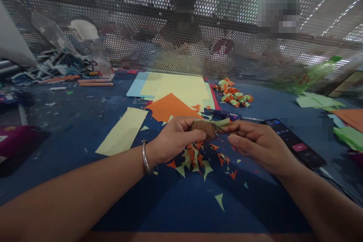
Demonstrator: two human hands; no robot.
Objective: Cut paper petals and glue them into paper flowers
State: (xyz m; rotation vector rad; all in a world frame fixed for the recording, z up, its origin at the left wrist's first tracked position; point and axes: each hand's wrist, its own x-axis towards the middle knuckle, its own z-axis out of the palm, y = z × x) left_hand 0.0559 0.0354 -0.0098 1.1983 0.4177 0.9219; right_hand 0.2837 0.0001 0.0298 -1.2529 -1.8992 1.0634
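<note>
My left hand (177,136), with a silver bangle at its wrist, pinches a small piece of paper (207,128), brownish in front with a pale green edge above. My right hand (255,141) is closed on a thin dark tool (222,130) that meets the paper; its kind is hard to make out. Below both hands lies a heap of orange and green paper scraps (194,157). An orange sheet with a cut edge (171,107) lies just behind my left hand, and a pale yellow strip (123,131) is to its left.
Stacked yellow and blue sheets (178,85) lie at the back, beside curled paper pieces (234,92). A phone (295,141) with a cable is at the right. A bottle (95,51) stands back left. Behind a perforated screen (136,15), a person is dimly visible.
</note>
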